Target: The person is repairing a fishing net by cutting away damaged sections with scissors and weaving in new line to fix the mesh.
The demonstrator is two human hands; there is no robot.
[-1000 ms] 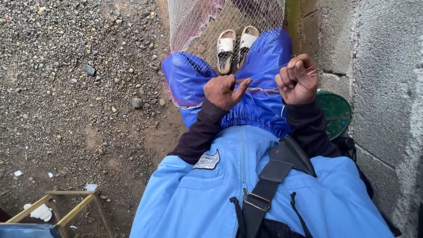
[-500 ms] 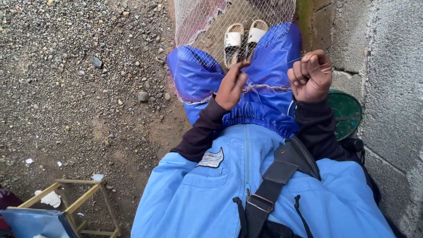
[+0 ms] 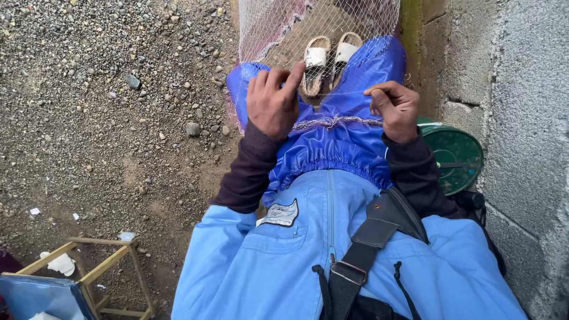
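at the far left lies gravel ground point(image 3: 89, 89), loose grey stones over packed dirt, with scraps of white paper and, in the lower corner, a small wooden frame point(image 3: 101, 261) beside something blue.

the left hand point(image 3: 271, 102) rests over the lap, fingers curled and pinched down into the fishing net point(image 3: 308, 24), a fine pale mesh that drapes from the top of the view across the shiny blue trousers point(image 3: 332, 142). just right of that hand, under the mesh, are two white sandals point(image 3: 329, 56) on the person's feet. a corded edge of the net point(image 3: 338, 122) runs across the lap between the hands, looking slightly taut.

the net looks very light, limp and soft, likely to snag on fingers and bunch rather than slide; the thicker corded edge seems the surest place to take hold, since single strands are thin and would probably cut in or slip.

the right hand point(image 3: 394, 109) is closed in a pinch on the same mesh, well apart from the left hand.

further right, a round green lid or basin point(image 3: 453, 157) sits by the hip, and a rough grey block wall point(image 3: 521, 118) closes that side, leaving little elbow room. a black strap point(image 3: 370, 237) crosses the light blue jacket.
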